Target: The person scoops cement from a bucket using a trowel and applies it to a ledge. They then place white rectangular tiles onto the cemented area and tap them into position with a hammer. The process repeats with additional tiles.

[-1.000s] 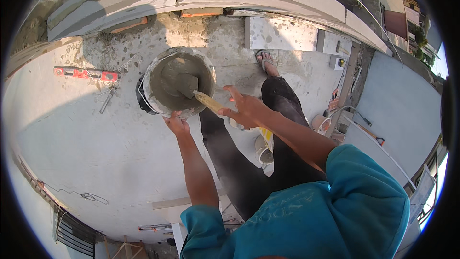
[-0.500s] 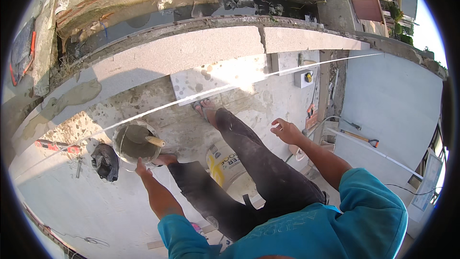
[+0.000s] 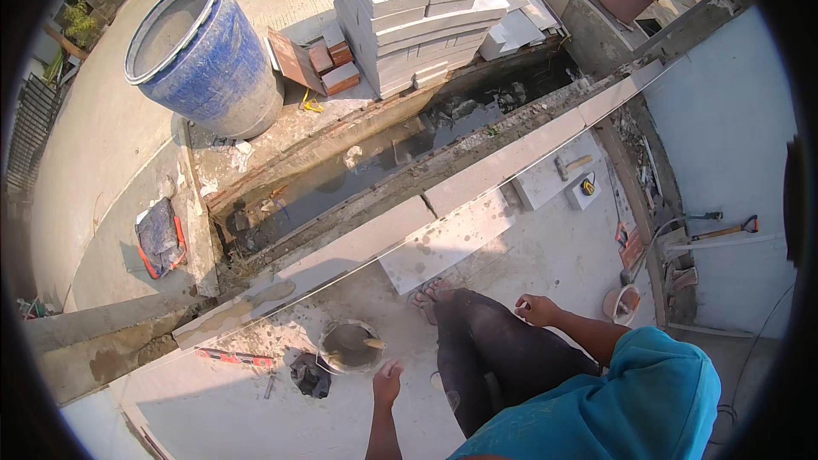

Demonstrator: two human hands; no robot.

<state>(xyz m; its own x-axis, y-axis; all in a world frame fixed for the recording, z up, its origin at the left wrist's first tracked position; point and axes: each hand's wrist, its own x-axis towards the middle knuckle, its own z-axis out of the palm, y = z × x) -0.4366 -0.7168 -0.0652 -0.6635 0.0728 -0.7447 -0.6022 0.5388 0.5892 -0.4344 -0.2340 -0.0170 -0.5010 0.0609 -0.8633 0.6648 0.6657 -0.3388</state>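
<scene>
While mortar (image 3: 271, 292) coats the wall (image 3: 504, 159) only toward eight o'clock, rest bare block, left hand (image 3: 387, 382) hangs open, bucket (image 3: 351, 367) at its ten o'clock; right hand (image 3: 534, 310) curled, grip unclear.

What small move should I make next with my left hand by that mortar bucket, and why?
Probably bring the left hand to the wooden handle jutting over the bucket's rim. That hand looks open and empty, the handle is close by, and the bucket holds grey mortar, while the block row shows mortar only toward its left end.
</scene>
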